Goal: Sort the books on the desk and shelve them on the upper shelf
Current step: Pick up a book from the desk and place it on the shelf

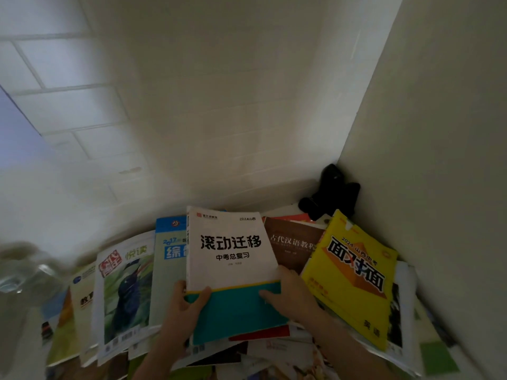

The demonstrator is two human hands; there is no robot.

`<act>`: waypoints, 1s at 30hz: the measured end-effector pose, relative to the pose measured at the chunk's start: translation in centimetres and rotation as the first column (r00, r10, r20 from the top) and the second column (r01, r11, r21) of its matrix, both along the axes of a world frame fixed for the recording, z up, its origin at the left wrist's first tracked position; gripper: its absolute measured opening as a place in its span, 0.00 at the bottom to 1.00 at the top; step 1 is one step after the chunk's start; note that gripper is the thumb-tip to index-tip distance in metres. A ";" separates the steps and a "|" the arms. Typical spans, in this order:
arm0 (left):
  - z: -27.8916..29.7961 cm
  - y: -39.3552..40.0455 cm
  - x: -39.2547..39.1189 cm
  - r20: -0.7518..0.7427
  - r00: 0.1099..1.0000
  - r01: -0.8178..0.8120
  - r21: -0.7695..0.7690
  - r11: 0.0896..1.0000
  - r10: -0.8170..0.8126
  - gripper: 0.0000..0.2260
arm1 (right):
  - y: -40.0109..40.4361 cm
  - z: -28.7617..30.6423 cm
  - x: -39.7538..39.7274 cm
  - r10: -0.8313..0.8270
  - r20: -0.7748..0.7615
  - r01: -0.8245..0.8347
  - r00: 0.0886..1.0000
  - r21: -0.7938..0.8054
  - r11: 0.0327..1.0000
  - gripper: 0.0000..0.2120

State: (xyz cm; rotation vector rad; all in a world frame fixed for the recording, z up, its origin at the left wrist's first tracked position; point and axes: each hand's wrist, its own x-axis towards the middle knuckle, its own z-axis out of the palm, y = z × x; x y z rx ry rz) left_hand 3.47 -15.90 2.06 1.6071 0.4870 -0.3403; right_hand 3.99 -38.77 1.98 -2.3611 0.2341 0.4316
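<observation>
A bird-cover magazine [126, 294] is lying leftmost on the bench pile. Both hands, left [182, 311] and right [290, 296], are gripping a white-and-teal workbook [233, 272] above it; a yellow workbook [354, 281] is lying rightward.

I see everything from one wide-angle camera on my head, looking forward and down over my own forearms into a corner of pale, tile-lined walls [192, 105]. It sits close above the counter's spread of overlapping paperback books [126, 292], which fills only the lower third of the view. Edges bend and blur from the lens. There is no second view to share anything with.
</observation>
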 end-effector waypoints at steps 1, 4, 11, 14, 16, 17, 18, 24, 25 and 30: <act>0.6 0.1 -0.1 0.037 0.999 0.005 -0.013 1.000 -0.005 0.10 | 0.2 0.1 -0.1 -0.033 0.003 0.032 0.999 0.111 0.993 0.27; 3.2 -0.1 0.0 0.112 0.993 0.038 -0.090 0.995 -0.027 0.11 | 0.2 0.4 -0.6 -0.185 -0.025 0.178 0.982 0.419 0.890 0.28; 7.3 -6.7 3.0 0.200 0.949 0.247 0.012 0.969 -0.244 0.12 | -6.5 3.1 -3.6 -0.499 0.146 0.361 0.854 0.525 0.771 0.18; 6.8 -12.7 3.7 0.227 0.894 0.370 0.116 0.922 -0.387 0.12 | -11.2 3.2 -5.7 -0.581 0.181 0.449 0.794 0.469 0.760 0.21; 6.1 -16.5 4.2 0.201 0.852 0.455 0.173 0.873 -0.484 0.10 | -13.7 2.7 -7.2 -0.642 0.167 0.535 0.748 0.420 0.733 0.23; 5.8 -18.2 4.5 0.171 0.826 0.503 0.204 0.840 -0.536 0.10 | -14.8 2.2 -7.8 -0.664 0.164 0.570 0.730 0.389 0.723 0.23; 5.1 -19.7 5.1 0.156 0.803 0.534 0.238 0.811 -0.575 0.11 | -15.8 1.8 -8.2 -0.681 0.156 0.602 0.715 0.358 0.714 0.23; 0.7 -23.8 8.4 0.041 0.707 0.637 0.397 0.661 -0.706 0.12 | -18.6 -2.7 -8.3 -0.706 0.031 0.686 0.707 0.211 0.696 0.30; 0.7 -24.0 8.0 -0.003 0.720 0.643 0.378 0.666 -0.694 0.12 | -18.8 -3.7 -8.4 -0.704 0.005 0.688 0.710 0.209 0.695 0.30; 0.6 -24.4 8.0 -0.136 0.766 0.637 0.294 0.712 -0.629 0.29 | -19.1 -4.8 -8.3 -0.723 -0.085 0.710 0.686 0.295 0.639 0.26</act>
